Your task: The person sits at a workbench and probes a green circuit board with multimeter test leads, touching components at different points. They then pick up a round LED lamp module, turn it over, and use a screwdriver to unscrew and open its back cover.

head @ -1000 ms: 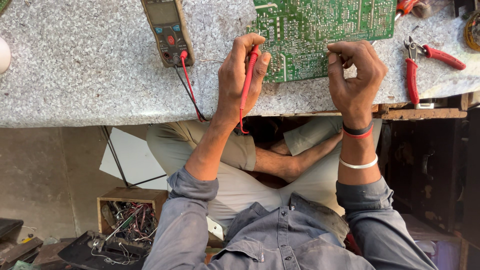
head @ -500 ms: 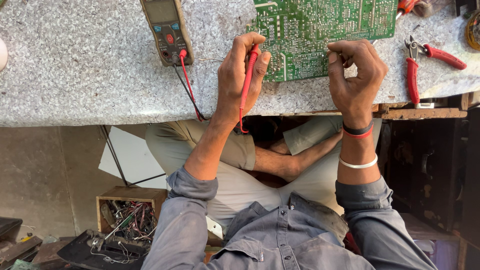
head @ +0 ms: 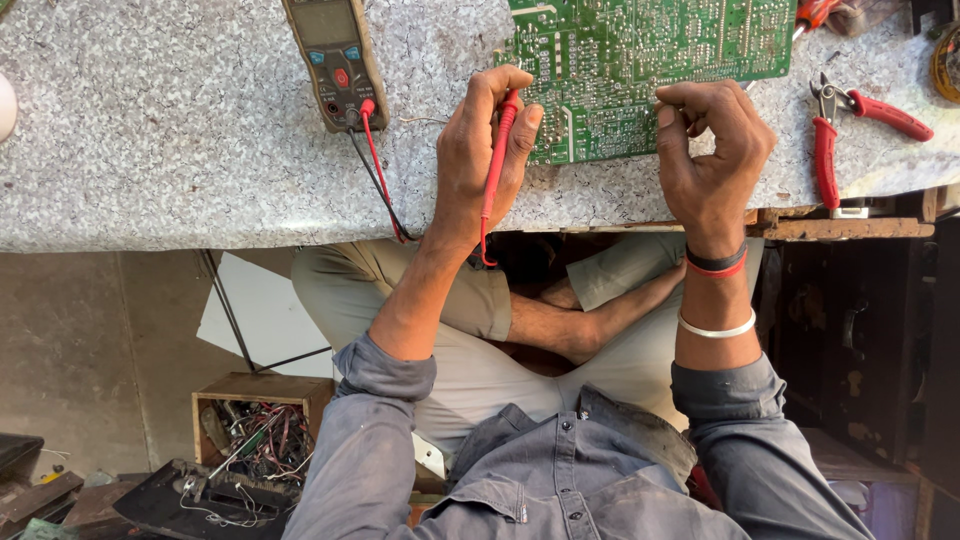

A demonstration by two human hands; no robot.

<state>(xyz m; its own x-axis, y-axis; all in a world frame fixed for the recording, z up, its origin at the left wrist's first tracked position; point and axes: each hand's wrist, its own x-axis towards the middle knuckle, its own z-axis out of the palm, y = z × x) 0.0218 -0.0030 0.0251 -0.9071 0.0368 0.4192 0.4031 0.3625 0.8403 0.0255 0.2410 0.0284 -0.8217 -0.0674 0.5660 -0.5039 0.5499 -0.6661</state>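
Left hand (head: 485,150): closed around a red probe (head: 497,150), which is held pen-fashion between thumb and fingers, tip pointed at the near left corner of the circuit board. The heel of the hand is rested on the tabletop edge.

Right hand (head: 712,150): curled over the near edge of the board, fingers bent inward; a pinching grip is suggested, but what is held, if anything, cannot be told, as the fingertips are turned under.

Green circuit board (head: 650,60): laid flat on the speckled grey tabletop (head: 180,150), solder side up, between and beyond the two hands.

Multimeter (head: 335,60): placed on the tabletop to the left of the board, well apart from the left hand. A red lead (head: 380,180) and a black lead are plugged into its near end and are draped over the tabletop edge.

Red-handled pliers (head: 835,130): laid on the tabletop just right of the right hand, handles spread.

Wrist of the right hand: a dark band, a red band and a pale bangle are worn.

Wooden box (head: 258,425): set on the floor at lower left, filled with tangled wires.
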